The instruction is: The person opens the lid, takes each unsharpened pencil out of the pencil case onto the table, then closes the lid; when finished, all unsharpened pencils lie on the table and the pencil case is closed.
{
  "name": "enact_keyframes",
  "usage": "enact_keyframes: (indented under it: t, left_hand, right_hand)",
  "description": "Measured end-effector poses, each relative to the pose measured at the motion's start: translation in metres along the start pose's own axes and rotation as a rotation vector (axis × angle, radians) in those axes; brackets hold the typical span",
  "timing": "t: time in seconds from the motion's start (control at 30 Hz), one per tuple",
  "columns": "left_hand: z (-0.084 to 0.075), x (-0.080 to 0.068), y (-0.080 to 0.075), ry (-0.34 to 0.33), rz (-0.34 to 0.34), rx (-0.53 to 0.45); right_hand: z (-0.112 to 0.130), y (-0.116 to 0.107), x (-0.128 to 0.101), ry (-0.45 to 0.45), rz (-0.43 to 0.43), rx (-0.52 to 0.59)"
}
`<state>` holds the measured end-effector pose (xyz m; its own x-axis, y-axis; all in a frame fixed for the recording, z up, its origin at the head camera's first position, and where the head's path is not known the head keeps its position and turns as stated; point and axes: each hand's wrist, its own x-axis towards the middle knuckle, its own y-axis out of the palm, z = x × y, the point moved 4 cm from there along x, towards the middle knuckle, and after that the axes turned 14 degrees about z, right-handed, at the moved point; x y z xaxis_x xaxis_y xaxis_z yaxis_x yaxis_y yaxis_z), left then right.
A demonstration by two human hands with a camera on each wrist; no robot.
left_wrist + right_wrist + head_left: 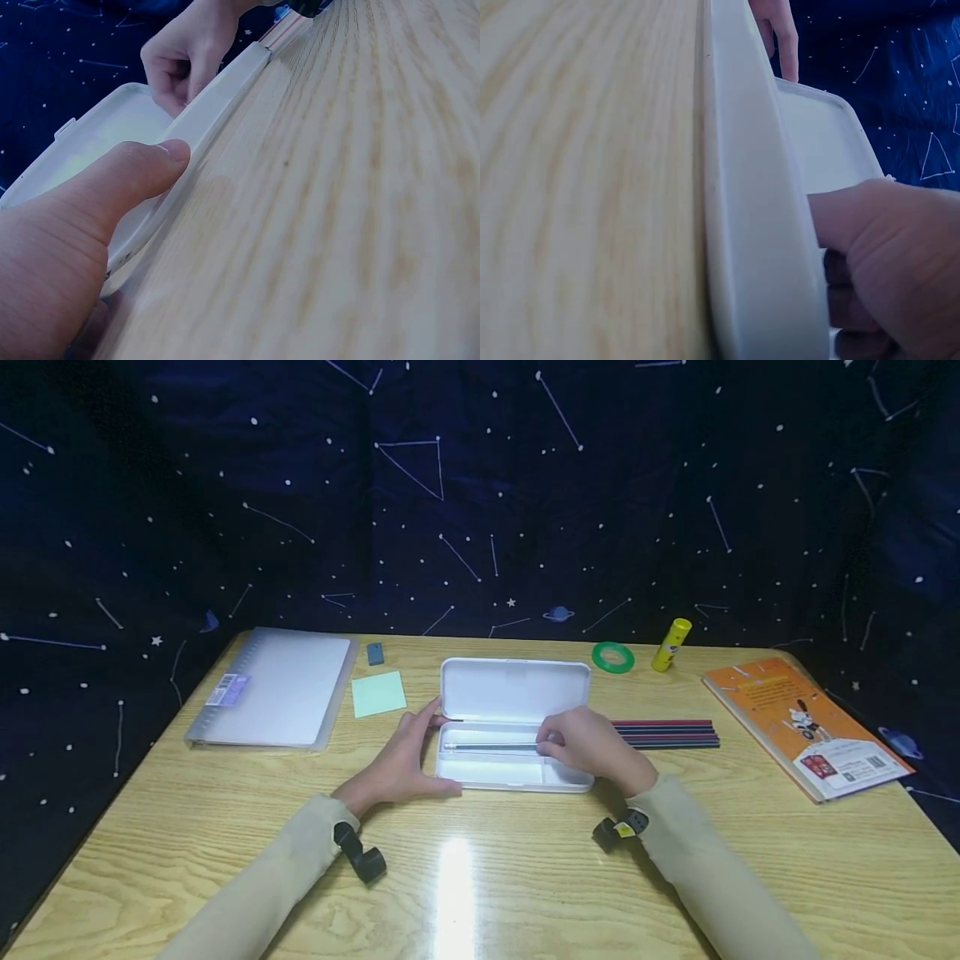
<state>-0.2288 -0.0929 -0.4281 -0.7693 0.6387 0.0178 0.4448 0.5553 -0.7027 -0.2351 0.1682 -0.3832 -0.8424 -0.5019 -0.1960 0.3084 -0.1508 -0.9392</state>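
one grey pencil (491, 747) lies inside the open white pencil case (517, 689), its long axis running left to right along the tray, its far end pointing toward the left hand (401, 760). the right hand (592, 747) pinches the pencil's right end, its grip narrow around the shaft. the left hand rests at the case's left end with straight fingers, thumb against the near rim; its grip holds nothing. the case sits in the middle of the wooden surface (525, 877), lid standing up at the back.

just right of the case, a row of about five coloured pencils (667, 734) lies parallel to the pencil in the tray; the exact count is hard to tell. farther back stand one green tape roll (612, 657) and one yellow glue stick (671, 645). one orange book (806, 725) lies at the right. to the left are one green sticky-note pad (378, 693), one small blue eraser (375, 652) and one clear folder (273, 687).
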Motion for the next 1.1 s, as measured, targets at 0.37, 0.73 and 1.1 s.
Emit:
enact_keyframes:
  t: [0.37,0.73,1.1]
  left_hand:
    - [-0.003,0.002,0.002,0.017,-0.008,0.010]
    - [0.000,0.000,0.000,-0.007,0.000,-0.013]
    - [0.001,0.000,0.000,0.004,-0.002,-0.008]
  right_hand:
    - [-0.049,-0.017,-0.043,0.052,-0.142,0.073]
    - [-0.128,-0.005,-0.113,0.067,-0.211,0.164]
    - [-0.155,-0.005,-0.135,0.154,-0.188,0.121]
